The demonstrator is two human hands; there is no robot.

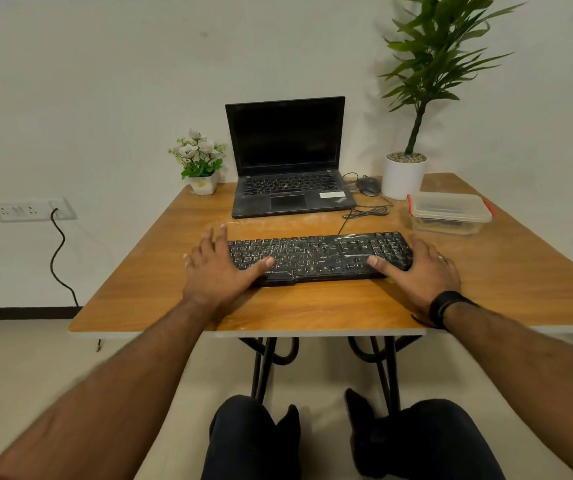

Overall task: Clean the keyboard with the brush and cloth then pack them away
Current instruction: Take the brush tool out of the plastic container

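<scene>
Both hands, left hand [214, 268] and right hand [420, 268], clasp the keyboard [316, 256] ends.

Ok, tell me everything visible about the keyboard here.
The keyboard is black plastic, full-size with a number pad on its right, keys pale-lettered and dusty-looking. It lies flat on the wooden table, in front of the laptop. The left hand and right hand hold its ends, thumbs on the keys.
</scene>
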